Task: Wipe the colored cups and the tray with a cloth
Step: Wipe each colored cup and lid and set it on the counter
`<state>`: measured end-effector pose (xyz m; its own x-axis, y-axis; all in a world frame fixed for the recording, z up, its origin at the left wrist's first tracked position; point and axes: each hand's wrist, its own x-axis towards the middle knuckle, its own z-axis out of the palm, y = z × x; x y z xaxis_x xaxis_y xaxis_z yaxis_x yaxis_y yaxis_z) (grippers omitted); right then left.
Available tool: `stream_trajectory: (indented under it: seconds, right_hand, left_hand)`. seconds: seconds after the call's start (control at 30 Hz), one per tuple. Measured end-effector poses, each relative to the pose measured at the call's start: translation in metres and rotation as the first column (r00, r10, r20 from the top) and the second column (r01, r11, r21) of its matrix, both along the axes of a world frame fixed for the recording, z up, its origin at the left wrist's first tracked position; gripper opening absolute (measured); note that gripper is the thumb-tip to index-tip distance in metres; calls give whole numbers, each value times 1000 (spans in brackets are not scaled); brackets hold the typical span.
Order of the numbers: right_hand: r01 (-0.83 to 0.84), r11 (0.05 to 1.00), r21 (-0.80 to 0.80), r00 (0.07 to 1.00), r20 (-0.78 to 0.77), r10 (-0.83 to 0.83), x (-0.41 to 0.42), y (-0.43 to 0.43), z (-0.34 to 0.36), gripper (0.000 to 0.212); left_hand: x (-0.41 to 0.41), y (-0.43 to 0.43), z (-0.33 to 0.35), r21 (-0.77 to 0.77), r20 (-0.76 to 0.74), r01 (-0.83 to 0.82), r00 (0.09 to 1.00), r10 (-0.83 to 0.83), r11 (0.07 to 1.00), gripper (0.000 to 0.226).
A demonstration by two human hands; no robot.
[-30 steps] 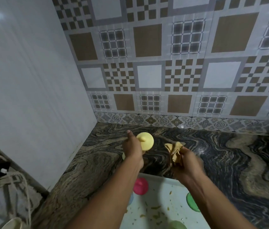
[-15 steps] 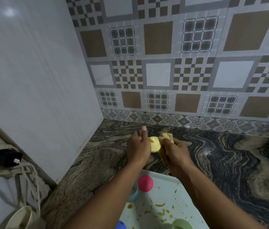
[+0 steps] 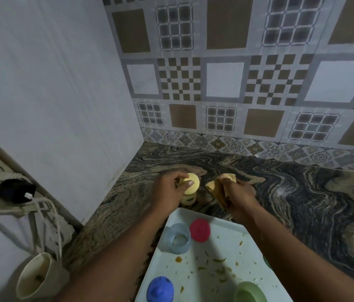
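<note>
Cream mug [image 3: 34, 277] far left, residue inside. Left hand [image 3: 169, 192] grips yellow cup [image 3: 190, 186] on counter [image 3: 302, 192] behind tray [image 3: 193, 286], axis upright, base up. Pale-blue cup [image 3: 177, 237] on tray mouth-up, looks empty; scraps [image 3: 219, 260] around. Right hand [image 3: 237, 197] clenches cloth [image 3: 217, 186].

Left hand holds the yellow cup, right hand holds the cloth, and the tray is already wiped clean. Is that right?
Not quite: the tray isn't clean. The head view shows food scraps scattered across it. The left hand does hold the yellow cup, and the right hand the cloth.
</note>
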<state>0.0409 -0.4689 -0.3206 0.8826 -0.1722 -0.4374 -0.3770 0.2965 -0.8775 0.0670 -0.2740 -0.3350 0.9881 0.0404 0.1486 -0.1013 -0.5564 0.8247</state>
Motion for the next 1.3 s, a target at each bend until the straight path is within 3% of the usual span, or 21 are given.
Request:
stream_trajectory:
  seconds: [0.07, 0.23, 0.43, 0.83, 1.0, 1.1, 1.2, 1.3]
  right_hand:
    - [-44, 998, -38, 999, 3, 44, 2, -2, -7, 36]
    - [-30, 996, -89, 997, -68, 24, 10, -4, -26, 19]
    - [9, 996, -87, 999, -51, -13, 14, -6, -35, 10]
    - [-59, 997, -57, 994, -92, 53, 8, 0, -43, 26]
    - [-68, 997, 34, 988, -140, 72, 1, 9, -35, 23]
    - [-93, 991, 93, 985, -135, 105, -7, 8, -34, 28]
    - [-119, 989, 87, 984, -125, 130, -18, 2, -36, 31]
    - [-115, 990, 76, 985, -121, 124, -29, -4, -36, 23]
  left_hand:
    - [6, 6, -9, 11, -36, -35, 999, 35, 999, 20]
    - [19, 3, -28, 154, -41, -3, 999, 9, 988, 24]
    - [33, -5, -38, 250, -94, 59, 995, -37, 966, 26]
    - [35, -1, -48, 165, -112, 56, 993, -37, 985, 23]
    - [34, -3, -41, 272, -165, 73, 986, -28, 959, 26]
    - [30, -4, -36, 307, -218, 142, 973, -75, 941, 45]
    - [21, 2, -34, 238, -215, 170, 969, -119, 956, 61]
    - [6, 12, -31, 252, -137, 167, 981, -136, 953, 48]
